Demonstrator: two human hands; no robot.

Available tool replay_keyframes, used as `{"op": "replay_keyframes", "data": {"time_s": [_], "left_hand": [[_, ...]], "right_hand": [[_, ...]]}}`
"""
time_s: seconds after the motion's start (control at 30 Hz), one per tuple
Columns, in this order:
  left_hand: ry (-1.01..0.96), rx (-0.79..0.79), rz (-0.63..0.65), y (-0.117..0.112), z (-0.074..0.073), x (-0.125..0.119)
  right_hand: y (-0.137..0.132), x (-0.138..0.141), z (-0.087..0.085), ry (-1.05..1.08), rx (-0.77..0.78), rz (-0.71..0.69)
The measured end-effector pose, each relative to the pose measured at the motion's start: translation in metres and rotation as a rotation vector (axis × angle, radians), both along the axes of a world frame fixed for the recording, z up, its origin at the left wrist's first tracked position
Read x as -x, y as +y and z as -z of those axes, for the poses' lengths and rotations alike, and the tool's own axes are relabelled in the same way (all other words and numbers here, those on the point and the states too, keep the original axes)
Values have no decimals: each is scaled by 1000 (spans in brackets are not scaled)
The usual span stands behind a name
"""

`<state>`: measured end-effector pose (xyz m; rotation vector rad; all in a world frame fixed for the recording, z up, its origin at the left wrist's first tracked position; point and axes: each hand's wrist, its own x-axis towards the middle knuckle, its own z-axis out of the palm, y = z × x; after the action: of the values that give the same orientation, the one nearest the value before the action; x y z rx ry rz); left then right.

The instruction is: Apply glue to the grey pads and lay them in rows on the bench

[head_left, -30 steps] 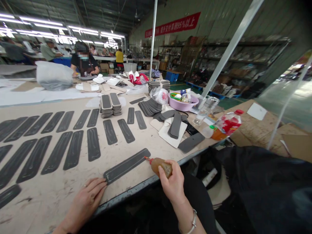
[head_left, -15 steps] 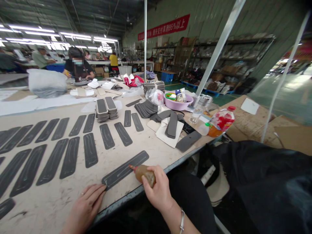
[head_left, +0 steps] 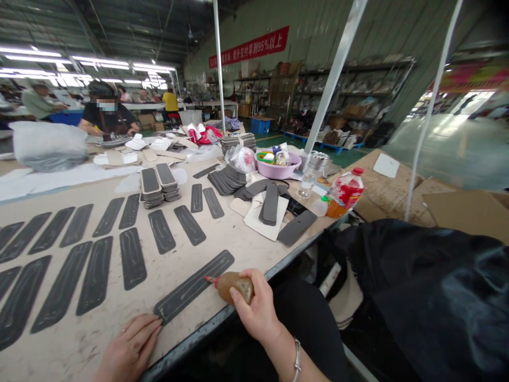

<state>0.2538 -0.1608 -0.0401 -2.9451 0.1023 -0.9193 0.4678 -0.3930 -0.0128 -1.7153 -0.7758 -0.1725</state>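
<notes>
A long dark grey strip [head_left: 193, 286] lies slantwise near the table's front edge, with thin glue lines on it. My right hand [head_left: 256, 310] is closed round a small amber glue bottle [head_left: 233, 285] whose red tip touches the strip's middle. My left hand [head_left: 129, 350] lies flat on the table, fingers stretched out, with the fingertips pressing the strip's near left end.
Several more dark strips [head_left: 131, 257] lie in rows across the beige table [head_left: 242, 249]. Stacks of strips [head_left: 157, 185], a purple bowl [head_left: 276, 168], a glass [head_left: 308, 183] and a red-labelled bottle [head_left: 345, 192] stand at the right. Other people work at the far end [head_left: 107, 114]. Black cloth [head_left: 417, 297] lies to my right.
The glue bottle's tip has travelled from the strip's right end leftward along it to about its middle. My left hand has stayed on the strip's left end. The view has shifted right.
</notes>
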Motion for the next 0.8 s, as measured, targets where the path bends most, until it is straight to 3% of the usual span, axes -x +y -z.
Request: {"op": "replay_keyframes", "data": {"time_s": [0.2, 0.3, 0.43, 0.63, 0.7, 0.8], "left_hand": [[32, -131, 25, 10, 23, 11], [23, -112, 19, 10, 27, 12], [26, 2, -22, 4, 14, 4], [60, 169, -144, -26, -8, -2], [109, 194, -198, -35, -12, 1], [144, 164, -310, -32, -19, 22]], "right_hand": [[-7, -22, 2, -41, 11, 210], [-8, -25, 5, -54, 52, 219], [-8, -21, 6, -42, 55, 140], [-14, -20, 6, 15, 74, 207], [-22, -21, 13, 98, 98, 157], [-28, -34, 36, 223, 117, 128]]}}
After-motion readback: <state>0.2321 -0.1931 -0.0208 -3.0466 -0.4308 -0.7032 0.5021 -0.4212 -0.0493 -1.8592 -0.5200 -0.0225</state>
